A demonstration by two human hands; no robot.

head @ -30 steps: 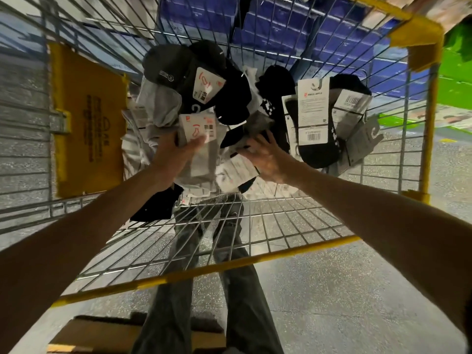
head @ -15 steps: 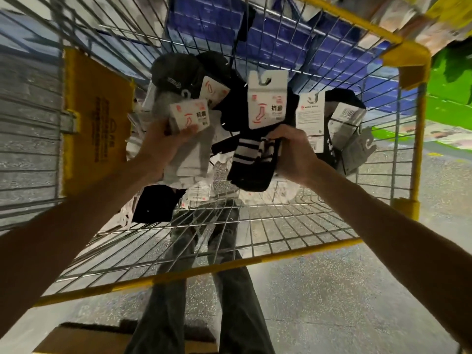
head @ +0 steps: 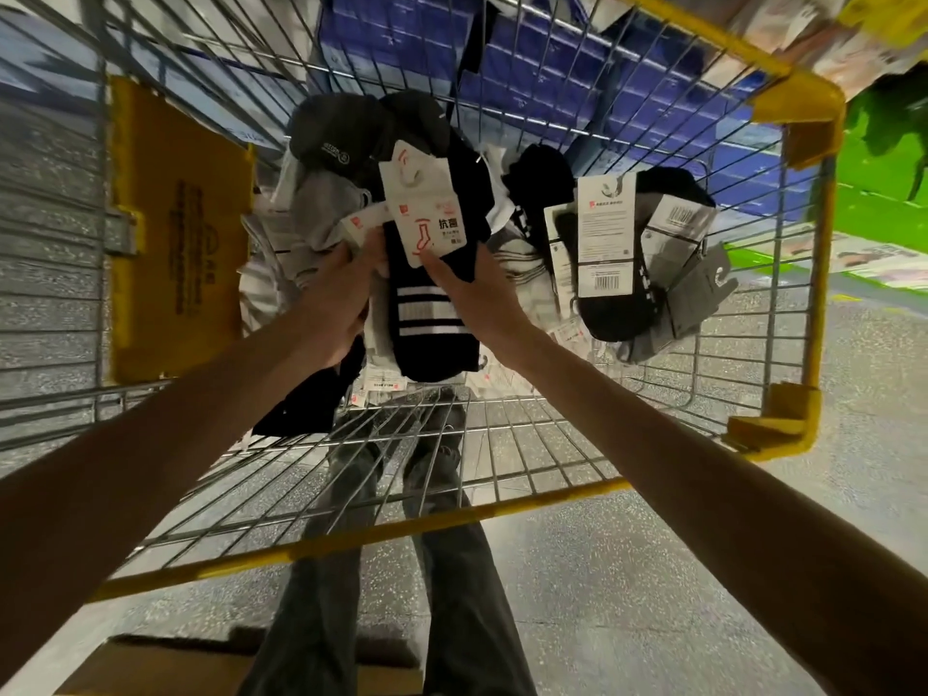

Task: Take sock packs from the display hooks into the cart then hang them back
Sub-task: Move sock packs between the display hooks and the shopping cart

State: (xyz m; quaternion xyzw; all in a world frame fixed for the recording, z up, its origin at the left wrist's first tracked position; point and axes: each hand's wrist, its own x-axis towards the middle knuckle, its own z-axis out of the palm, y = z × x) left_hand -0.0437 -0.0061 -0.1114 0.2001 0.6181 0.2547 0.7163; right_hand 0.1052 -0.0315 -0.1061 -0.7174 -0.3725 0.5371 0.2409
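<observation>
Inside the cart (head: 401, 525), the right hand (head: 481, 299) pinches a black striped sock pack (head: 433, 321). The left hand (head: 335, 299), also inside the cart, grips a white-labelled pack (head: 357, 226).

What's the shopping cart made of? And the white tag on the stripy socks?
The silver wire cart looks like shiny metal: thin glinting rods. Its yellow rim may be plastic or paint. The white hang tag on the black white-striped socks seems stiff printed card, since it looks flat.
</observation>
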